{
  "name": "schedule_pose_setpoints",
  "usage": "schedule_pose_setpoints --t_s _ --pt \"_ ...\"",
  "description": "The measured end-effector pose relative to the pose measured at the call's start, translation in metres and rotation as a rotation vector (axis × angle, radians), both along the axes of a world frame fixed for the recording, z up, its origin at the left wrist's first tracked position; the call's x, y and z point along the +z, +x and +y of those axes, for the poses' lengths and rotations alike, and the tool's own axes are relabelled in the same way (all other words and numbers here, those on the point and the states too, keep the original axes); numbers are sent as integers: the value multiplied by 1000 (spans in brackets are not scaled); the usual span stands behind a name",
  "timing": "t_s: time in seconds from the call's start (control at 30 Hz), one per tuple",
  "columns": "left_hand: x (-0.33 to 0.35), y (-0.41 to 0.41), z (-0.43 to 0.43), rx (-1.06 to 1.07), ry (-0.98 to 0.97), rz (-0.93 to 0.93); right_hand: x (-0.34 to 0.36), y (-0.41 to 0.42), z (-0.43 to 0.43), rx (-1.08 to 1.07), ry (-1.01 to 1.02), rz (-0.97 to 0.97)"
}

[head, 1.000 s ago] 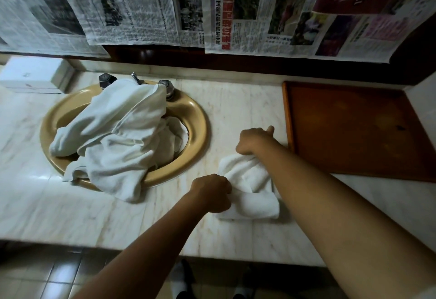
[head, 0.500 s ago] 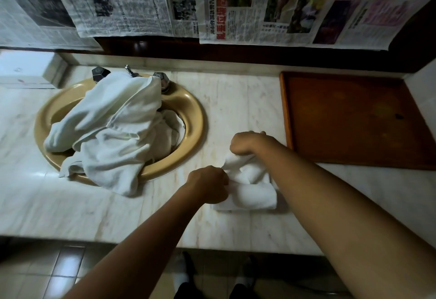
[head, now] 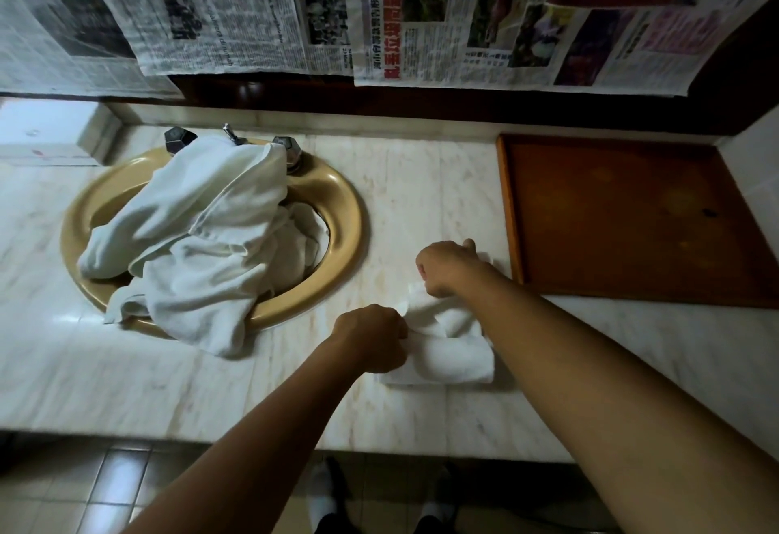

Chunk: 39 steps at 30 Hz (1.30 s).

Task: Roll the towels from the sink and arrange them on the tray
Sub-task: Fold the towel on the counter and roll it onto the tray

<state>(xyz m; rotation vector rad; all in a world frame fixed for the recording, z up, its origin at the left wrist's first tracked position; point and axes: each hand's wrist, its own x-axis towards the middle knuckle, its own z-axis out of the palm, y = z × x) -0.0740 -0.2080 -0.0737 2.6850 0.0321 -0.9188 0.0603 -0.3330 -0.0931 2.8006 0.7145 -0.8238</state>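
Note:
A small white towel (head: 449, 354) lies partly rolled on the marble counter between the sink and the tray. My left hand (head: 373, 337) grips its near left end with curled fingers. My right hand (head: 447, 266) grips the far end of the same towel, fist closed, close to the tray's left rim. A heap of white towels (head: 202, 247) fills the tan oval sink (head: 337, 234) and spills over its front rim. The brown wooden tray (head: 632, 217) sits at the right with nothing on it.
Tap handles and a spout (head: 229, 137) stand behind the sink, partly covered by the towels. Newspaper sheets (head: 379, 15) hang on the wall above. A white block (head: 46, 128) sits at the far left. The counter's front edge (head: 253, 441) drops to a tiled floor.
My right hand pulled back toward me with the towel's far end, then stretched away again toward the tray's corner. My left hand stayed on the near end.

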Motion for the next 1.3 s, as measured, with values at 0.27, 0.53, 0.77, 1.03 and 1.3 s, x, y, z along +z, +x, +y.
schedule_pose_setpoints --t_s 0.27,0.53,0.77,1.03,1.3 --pt "3 -2 -1 -9 3 -6 35 35 22 -350 711 -150" --pt "5 -3 -2 -16 8 -28 37 22 8 -173 426 184" --pt "6 -3 -3 -28 16 -36 14 -4 -26 101 -92 180" --pt "5 -3 -3 -18 9 -42 26 -4 -26 286 -231 6" --pt "6 -3 -4 -45 17 -41 41 16 -18 132 1 130"
